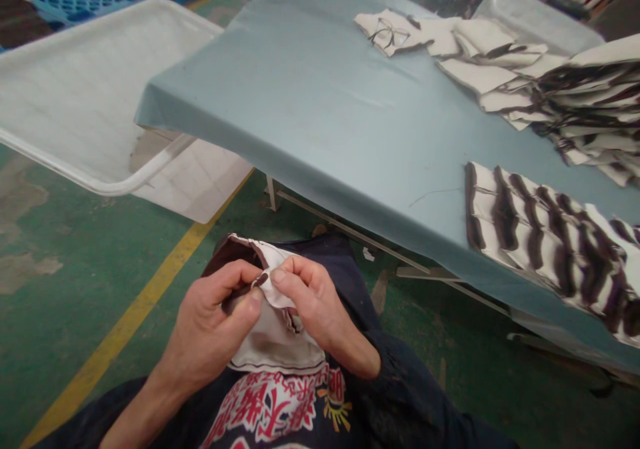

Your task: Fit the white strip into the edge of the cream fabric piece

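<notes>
A small white cloth piece with dark brown trim (273, 332) lies in my lap. My left hand (207, 332) pinches its upper edge between thumb and fingers. My right hand (313, 306) grips the same edge from the other side, thumb on top, the fingertips almost touching those of the left. Both hands are closed on the cloth. Part of the piece is hidden under my hands.
A table with a blue-grey cover (320, 102) stands ahead. Overlapping rows of similar white-and-brown pieces (550, 242) lie at its right edge, with more stacks (575, 89) at the back right. A large white tub (75, 96) sits at left on the green floor with a yellow line (125, 329).
</notes>
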Available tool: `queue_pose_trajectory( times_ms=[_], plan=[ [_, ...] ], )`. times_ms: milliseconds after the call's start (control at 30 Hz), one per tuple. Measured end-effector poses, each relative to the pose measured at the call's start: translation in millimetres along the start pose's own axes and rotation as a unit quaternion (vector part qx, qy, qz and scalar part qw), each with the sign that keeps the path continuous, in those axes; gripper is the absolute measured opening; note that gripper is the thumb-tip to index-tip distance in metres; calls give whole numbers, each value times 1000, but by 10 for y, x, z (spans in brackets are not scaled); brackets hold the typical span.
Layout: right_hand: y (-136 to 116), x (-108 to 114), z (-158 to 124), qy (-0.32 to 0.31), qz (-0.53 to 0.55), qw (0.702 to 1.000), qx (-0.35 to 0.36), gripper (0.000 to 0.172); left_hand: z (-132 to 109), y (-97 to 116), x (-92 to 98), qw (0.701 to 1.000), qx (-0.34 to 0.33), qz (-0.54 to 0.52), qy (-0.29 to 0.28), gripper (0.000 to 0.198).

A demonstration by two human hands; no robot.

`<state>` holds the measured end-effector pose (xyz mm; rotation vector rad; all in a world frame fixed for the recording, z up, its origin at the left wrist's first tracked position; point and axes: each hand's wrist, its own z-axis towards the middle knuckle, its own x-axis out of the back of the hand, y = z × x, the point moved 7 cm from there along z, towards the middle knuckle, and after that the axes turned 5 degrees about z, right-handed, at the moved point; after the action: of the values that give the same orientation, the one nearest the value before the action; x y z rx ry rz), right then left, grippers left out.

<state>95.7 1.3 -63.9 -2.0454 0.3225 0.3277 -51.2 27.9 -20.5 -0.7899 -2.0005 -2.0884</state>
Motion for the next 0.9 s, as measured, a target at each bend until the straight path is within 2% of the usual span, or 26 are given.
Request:
queue_pose_trajectory(
  times_ms=[133, 300, 467, 533, 600, 700, 800, 900],
  plan=[
    [-3, 0, 22, -24, 9, 1000, -6, 63, 46, 62, 4, 1000, -10, 4, -4, 24],
    [24, 14, 55, -49, 19, 999, 8, 68, 38, 37, -31, 1000, -15, 14, -12, 26],
    [103, 87, 127, -46, 27, 998, 19, 75, 130, 197, -89, 996, -59, 59, 30, 29],
    [118, 110, 145, -26, 34, 999, 28, 76, 189, 267, -130, 996, -69, 53, 34, 29],
    [106, 143, 148, 14, 48, 997, 52, 77, 254, 313, -172, 997, -69, 31, 21, 28],
    [63, 189, 130, 56, 53, 994, 83, 77, 357, 346, -216, 998, -60, -3, -31, 26],
    [17, 228, 97, 38, 31, 995, 84, 74, 458, 319, -164, 996, -29, -21, -80, 22],
    [-1, 287, 39, -5, 9, 998, 67, 74, 538, 278, -33, 995, 2, -27, -99, 21]
  ],
)
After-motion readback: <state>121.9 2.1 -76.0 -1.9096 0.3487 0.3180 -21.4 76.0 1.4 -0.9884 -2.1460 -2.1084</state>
